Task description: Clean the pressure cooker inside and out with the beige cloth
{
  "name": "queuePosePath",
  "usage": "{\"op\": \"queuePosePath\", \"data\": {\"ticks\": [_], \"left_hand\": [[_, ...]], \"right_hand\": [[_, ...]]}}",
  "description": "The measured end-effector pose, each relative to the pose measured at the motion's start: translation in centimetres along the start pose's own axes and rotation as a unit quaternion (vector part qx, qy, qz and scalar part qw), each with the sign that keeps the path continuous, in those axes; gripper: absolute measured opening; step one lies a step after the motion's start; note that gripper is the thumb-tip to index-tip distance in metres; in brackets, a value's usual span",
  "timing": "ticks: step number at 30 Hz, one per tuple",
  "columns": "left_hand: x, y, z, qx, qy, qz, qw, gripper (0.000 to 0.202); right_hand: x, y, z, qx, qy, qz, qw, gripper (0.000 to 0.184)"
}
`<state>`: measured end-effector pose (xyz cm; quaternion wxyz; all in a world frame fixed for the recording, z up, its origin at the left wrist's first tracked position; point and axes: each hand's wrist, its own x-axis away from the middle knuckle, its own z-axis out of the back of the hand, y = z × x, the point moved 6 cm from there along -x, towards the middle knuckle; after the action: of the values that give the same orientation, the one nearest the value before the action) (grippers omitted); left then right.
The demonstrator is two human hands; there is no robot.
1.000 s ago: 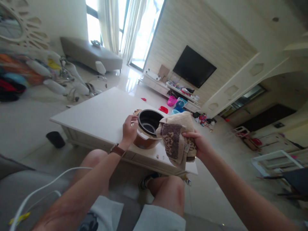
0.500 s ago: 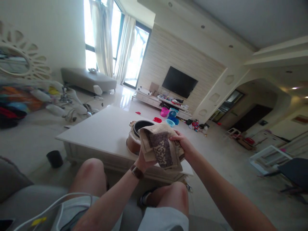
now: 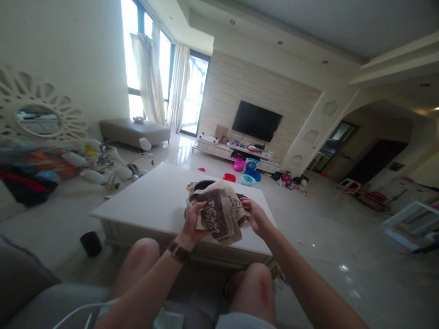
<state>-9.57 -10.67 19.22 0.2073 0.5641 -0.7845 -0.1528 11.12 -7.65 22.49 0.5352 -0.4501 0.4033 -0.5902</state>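
A beige and brown patterned towel point(image 3: 219, 214) is held up between both hands in front of me. My left hand point(image 3: 193, 222) grips its left edge, fingers closed on the cloth. My right hand point(image 3: 253, 214) holds its right edge. Behind the towel stands a brown cooker pot with a dark inner rim point(image 3: 202, 185), mostly hidden by the cloth. It rests on a white low table point(image 3: 154, 196) just beyond my bare knees.
A small black cup point(image 3: 91, 243) sits on the floor left of the table. Coloured baskets point(image 3: 247, 173) and toys lie near the TV stand point(image 3: 219, 148). A grey bench point(image 3: 133, 132) stands by the window. White shelving point(image 3: 409, 219) is at right.
My left hand left the pot's rim and took hold of the towel. The towel moved left, in front of the pot. The camera tilted upward.
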Motion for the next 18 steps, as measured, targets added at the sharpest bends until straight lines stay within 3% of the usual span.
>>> {"op": "queuePosePath", "data": {"ticks": [1,3,8,11,13,15,18], "left_hand": [[-0.5,0.8,0.2,0.010,0.018,-0.008,1.000,0.020],[-1.9,2.8,0.4,0.033,0.053,-0.047,0.997,0.019],[-6.1,8.0,-0.5,-0.012,0.117,-0.243,0.963,0.015],[-7.1,10.4,-0.2,-0.101,0.171,-0.414,0.888,0.021],[-7.2,11.1,0.5,-0.150,0.206,-0.490,0.833,0.026],[-7.4,11.2,1.7,-0.182,0.236,-0.519,0.801,0.029],[-7.7,10.5,3.1,-0.238,0.276,-0.518,0.774,0.033]], "right_hand": [[-0.2,2.0,0.7,-0.054,0.030,-0.040,0.997,0.049],[-0.1,5.5,2.0,-0.104,0.068,-0.056,0.991,0.040],[1.1,12.8,4.5,-0.138,0.095,-0.102,0.981,0.029],[1.5,15.8,5.1,-0.151,0.126,-0.097,0.976,0.028],[1.5,17.5,4.7,-0.132,0.143,-0.081,0.977,0.028],[1.5,18.6,3.9,-0.107,0.154,-0.047,0.981,0.027],[1.5,19.0,3.0,-0.082,0.176,0.024,0.981,0.023]]}}
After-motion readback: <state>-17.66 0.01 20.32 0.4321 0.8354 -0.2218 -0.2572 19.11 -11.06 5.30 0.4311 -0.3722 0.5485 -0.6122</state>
